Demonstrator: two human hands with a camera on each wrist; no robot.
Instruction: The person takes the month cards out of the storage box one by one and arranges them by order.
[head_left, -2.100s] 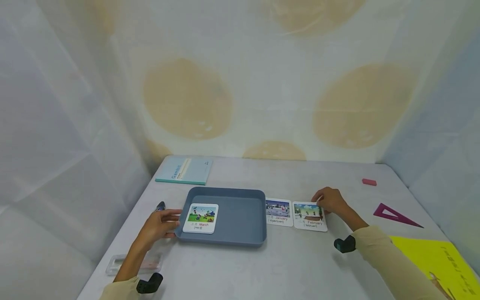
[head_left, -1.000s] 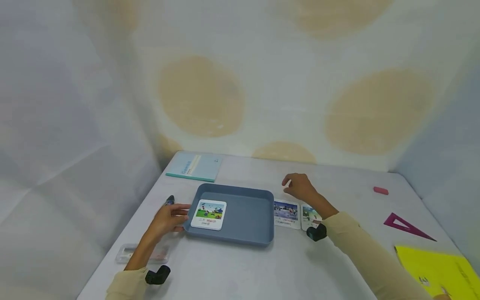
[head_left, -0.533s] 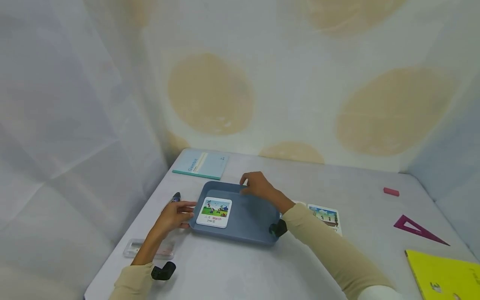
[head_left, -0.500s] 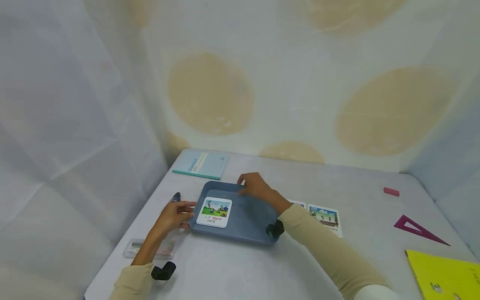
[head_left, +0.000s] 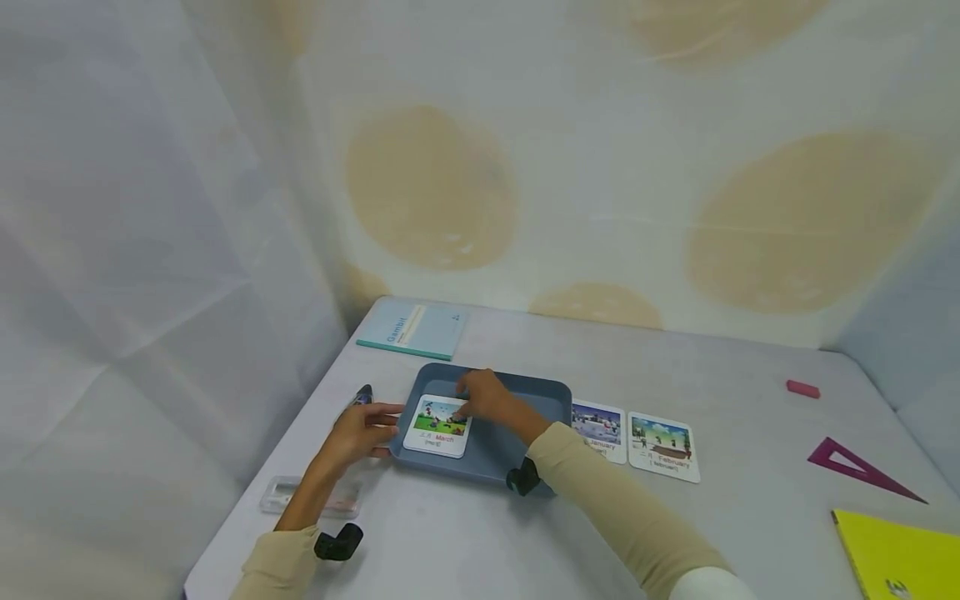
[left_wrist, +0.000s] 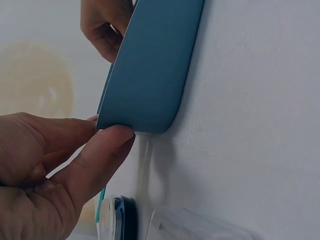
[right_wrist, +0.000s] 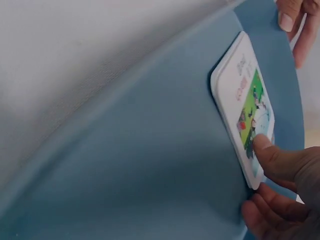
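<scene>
A blue tray [head_left: 543,400] lies on the grey table with a March picture card [head_left: 437,427] in its left half. My left hand [head_left: 378,425] holds the tray's left rim, and the left wrist view shows the thumb [left_wrist: 95,160] pressed on the tray's [left_wrist: 150,65] corner with fingers behind it. My right hand [head_left: 468,408] reaches into the tray. In the right wrist view its thumb [right_wrist: 272,160] lies on the card's [right_wrist: 245,105] picture while fingers [right_wrist: 262,215] curl at the card's edge. January [head_left: 600,423] and February [head_left: 664,447] cards lie right of the tray.
A teal notebook [head_left: 412,327] lies behind the tray, a dark pen [head_left: 362,395] and a clear case [head_left: 307,498] to its left. A pink eraser [head_left: 802,388], a magenta triangle ruler [head_left: 855,462] and a yellow book [head_left: 900,554] sit at the right.
My right hand left the February card, swept left over the tray and came down on the March card. The left hand stayed on the tray's left rim.
</scene>
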